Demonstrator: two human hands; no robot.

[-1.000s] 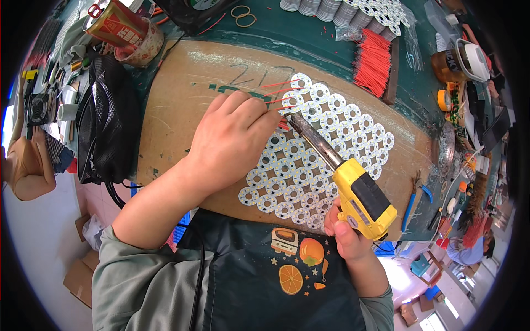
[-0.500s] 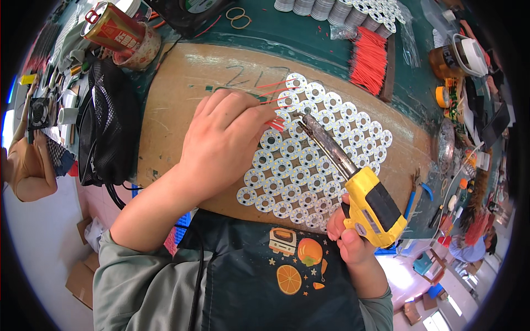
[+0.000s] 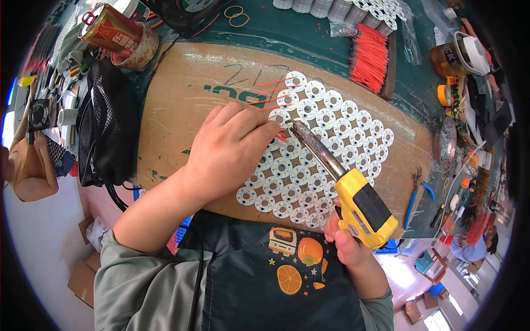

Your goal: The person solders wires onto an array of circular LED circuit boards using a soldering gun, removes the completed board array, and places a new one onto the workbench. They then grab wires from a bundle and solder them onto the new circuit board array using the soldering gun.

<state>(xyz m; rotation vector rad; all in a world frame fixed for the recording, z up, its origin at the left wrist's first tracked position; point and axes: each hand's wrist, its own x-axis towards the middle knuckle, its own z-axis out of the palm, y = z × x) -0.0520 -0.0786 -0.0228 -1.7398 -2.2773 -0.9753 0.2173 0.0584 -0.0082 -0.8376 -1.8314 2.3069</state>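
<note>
Rows of white ring-shaped LED boards lie side by side on a brown cardboard sheet. My right hand grips a yellow soldering gun, its metal tip close to a ring at the upper left edge of the rows. Beside that tip, the fingers of my left hand are pinched on short red wires, whose ends poke out past the fingertips. Other red wires stretch leftward from the rings above. My left fingers partly hide the contact spot.
At the back right, a pile of red wires sits in a tray, near stacked ring boards. A red can stands in a cup, above a black mesh bag. Blue-handled pliers lie right of the cardboard. Another person is at far left.
My left hand has shifted slightly right and down with its wires. The soldering gun has moved left and slightly down, bringing its tip nearer those fingertips. One more wire now lies across a ring.
</note>
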